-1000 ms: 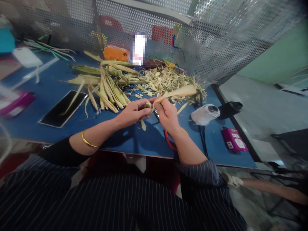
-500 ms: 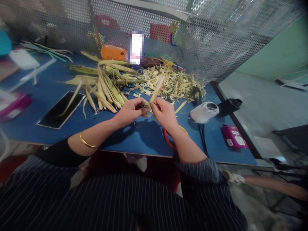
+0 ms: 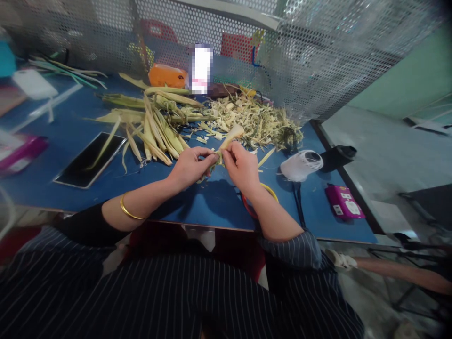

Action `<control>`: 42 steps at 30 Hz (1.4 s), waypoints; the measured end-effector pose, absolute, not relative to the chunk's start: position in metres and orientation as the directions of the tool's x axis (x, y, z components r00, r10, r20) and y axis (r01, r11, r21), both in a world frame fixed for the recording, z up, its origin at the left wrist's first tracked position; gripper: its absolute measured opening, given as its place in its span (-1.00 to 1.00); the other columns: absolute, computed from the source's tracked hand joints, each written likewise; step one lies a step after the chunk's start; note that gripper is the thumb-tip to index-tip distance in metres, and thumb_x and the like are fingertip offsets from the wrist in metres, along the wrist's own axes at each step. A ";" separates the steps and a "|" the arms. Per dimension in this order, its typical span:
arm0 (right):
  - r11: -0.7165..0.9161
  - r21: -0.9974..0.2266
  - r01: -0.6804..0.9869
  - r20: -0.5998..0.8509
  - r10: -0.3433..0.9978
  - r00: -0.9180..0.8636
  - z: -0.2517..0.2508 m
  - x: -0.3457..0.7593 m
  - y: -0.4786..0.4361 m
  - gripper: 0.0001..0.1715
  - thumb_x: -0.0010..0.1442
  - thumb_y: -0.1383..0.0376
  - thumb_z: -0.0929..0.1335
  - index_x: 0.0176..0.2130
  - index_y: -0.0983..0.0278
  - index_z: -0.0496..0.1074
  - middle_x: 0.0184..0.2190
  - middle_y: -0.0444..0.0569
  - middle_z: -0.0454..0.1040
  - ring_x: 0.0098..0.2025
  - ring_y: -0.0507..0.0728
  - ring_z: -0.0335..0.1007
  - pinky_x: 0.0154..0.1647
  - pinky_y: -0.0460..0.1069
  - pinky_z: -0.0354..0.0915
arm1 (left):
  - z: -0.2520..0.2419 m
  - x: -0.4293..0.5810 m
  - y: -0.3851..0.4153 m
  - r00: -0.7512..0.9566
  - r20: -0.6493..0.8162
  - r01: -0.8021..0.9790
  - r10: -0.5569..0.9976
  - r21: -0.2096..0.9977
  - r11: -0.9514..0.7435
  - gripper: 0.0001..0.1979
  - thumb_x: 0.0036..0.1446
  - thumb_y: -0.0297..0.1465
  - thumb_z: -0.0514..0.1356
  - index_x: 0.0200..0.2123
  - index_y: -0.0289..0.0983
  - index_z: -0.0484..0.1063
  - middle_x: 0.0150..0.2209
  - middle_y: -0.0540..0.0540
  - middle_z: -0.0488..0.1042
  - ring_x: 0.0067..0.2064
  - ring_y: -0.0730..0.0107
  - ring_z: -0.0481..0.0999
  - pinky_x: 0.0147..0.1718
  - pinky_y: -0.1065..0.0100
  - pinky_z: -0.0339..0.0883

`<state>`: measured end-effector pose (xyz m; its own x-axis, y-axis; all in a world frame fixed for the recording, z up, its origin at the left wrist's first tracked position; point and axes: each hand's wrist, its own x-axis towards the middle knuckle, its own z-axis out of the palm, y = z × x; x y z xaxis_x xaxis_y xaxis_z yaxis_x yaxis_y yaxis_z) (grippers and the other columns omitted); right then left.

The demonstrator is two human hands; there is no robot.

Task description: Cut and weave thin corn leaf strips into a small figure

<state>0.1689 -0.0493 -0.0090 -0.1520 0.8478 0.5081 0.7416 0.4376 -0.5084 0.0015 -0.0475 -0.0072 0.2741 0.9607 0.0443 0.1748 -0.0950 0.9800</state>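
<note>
A pale yellow-green corn husk (image 3: 233, 134) is pinched between my two hands over the near half of the blue table (image 3: 208, 202). My left hand (image 3: 194, 165) grips its lower end between thumb and fingers. Right beside it, my right hand (image 3: 242, 165) is closed on the same husk, whose broad end sticks up past the fingertips. Beyond my left hand lies a heap of long corn husks (image 3: 151, 122). Farther back on the right is a pile of shredded husk scraps (image 3: 254, 120).
A dark tablet-like slab (image 3: 90, 162) lies left with a husk strip across it. To the right are a white netted roll (image 3: 302, 165), a black cylinder (image 3: 337, 155) and a purple pack (image 3: 344, 201). An orange pack (image 3: 167, 76) stands by the perforated metal screen (image 3: 226, 28). Another person's limb (image 3: 402, 273) shows at right.
The husk's upper end has tipped lower and to the right. My left fingers have shifted along its lower end, their thumb now stretched toward the right hand.
</note>
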 end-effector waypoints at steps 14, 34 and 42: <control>0.433 -0.469 0.770 0.526 0.837 -0.151 -0.009 0.167 -0.052 -0.73 0.29 0.16 0.23 -0.41 0.21 0.25 -0.59 -0.18 0.27 -0.56 0.00 0.10 -0.46 -0.07 0.00 | -0.003 0.002 -0.045 0.462 -0.035 -0.061 0.886 0.996 0.071 -0.70 -0.02 -0.19 0.36 -0.42 -0.35 0.52 -0.44 -0.08 0.52 -0.51 0.53 0.46 -0.46 0.47 0.34; 0.412 -0.858 0.307 0.270 0.870 -0.412 0.013 0.183 -0.053 -0.81 0.25 0.27 0.28 -0.10 0.21 0.35 -0.38 -0.15 0.51 -0.47 -0.01 0.41 -0.36 -0.05 0.34 | -0.005 0.002 -0.037 0.137 -0.110 -0.260 0.984 0.955 0.143 -0.69 -0.13 -0.42 0.40 -0.30 -0.31 0.39 -0.53 0.06 0.46 -0.63 0.57 0.44 -0.59 0.50 0.33; 0.586 -0.754 0.298 0.464 0.795 -0.390 0.012 0.180 -0.056 -0.85 0.17 0.20 0.41 -0.26 0.20 0.55 -0.32 -0.05 0.54 -0.24 0.09 0.47 -0.18 0.04 0.40 | -0.006 0.000 -0.035 0.183 -0.080 -0.267 0.980 0.955 0.128 -0.76 -0.08 -0.41 0.37 -0.31 -0.33 0.44 -0.50 0.04 0.47 -0.62 0.59 0.42 -0.58 0.50 0.33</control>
<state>0.1795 -0.0557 0.0118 -0.3900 0.7955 0.4638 0.2975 0.5856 -0.7541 0.0001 -0.0348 -0.0062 0.1833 0.9798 -0.0798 -0.2670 0.1277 0.9552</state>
